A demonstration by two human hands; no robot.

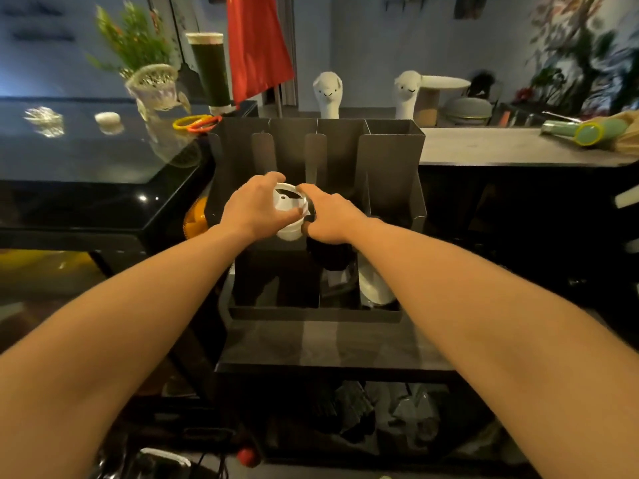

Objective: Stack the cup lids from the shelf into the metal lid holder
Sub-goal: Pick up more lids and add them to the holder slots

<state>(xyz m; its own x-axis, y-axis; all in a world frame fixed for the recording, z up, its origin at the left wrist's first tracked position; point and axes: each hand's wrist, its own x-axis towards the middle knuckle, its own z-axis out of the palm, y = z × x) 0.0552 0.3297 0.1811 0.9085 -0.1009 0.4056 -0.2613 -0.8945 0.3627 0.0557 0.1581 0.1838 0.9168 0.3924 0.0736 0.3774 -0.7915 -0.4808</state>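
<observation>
One white lid stack (375,288) in metal holder (394,174)

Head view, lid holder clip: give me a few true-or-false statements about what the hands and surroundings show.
1. The left hand grips a stack of white lids. True.
2. The right hand hangs idle, away from the metal lid holder. False: it holds dark lids at the holder, next to the white ones.
3. Two white llama toys stand behind the holder. True.
4. The cloth hanging behind the holder is blue. False: it is red.
</observation>
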